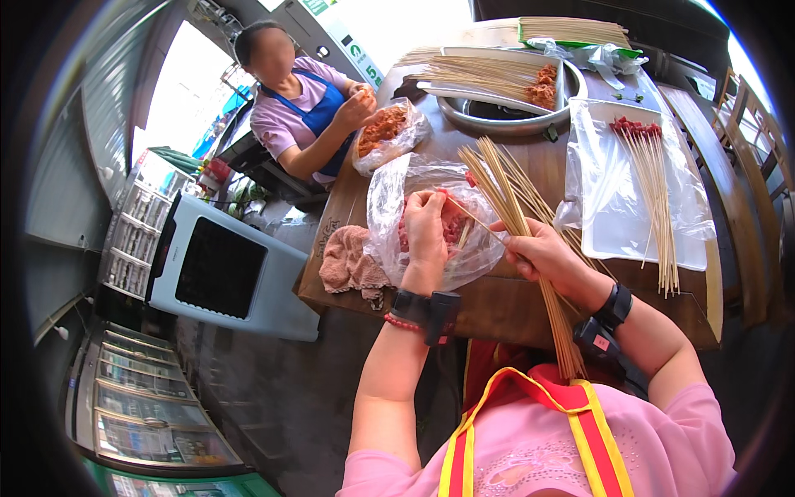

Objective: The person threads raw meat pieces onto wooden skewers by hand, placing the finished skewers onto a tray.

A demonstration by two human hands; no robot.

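Over an open clear plastic bag [385, 205] of raw red meat pieces [456, 227], my left hand [427, 227] pinches a small piece of meat. One thin wooden skewer [469, 214] runs from that piece across to my right hand [546, 251]. My right hand is also closed around a thick bundle of bare skewers [497, 180], which slants from above the bag down to my apron. More loose skewers [534, 199] lie on the table behind the bundle. The bag's contents are partly hidden by my left hand.
A white tray [612, 230] at the right holds meat skewers [646, 180] over plastic film. Behind, a metal basin [577, 93] supports another skewer tray. A brown towel [348, 261] lies left, near a bag of orange-red marinated meat [382, 130]. Across the table [348, 205] is a person [304, 112].
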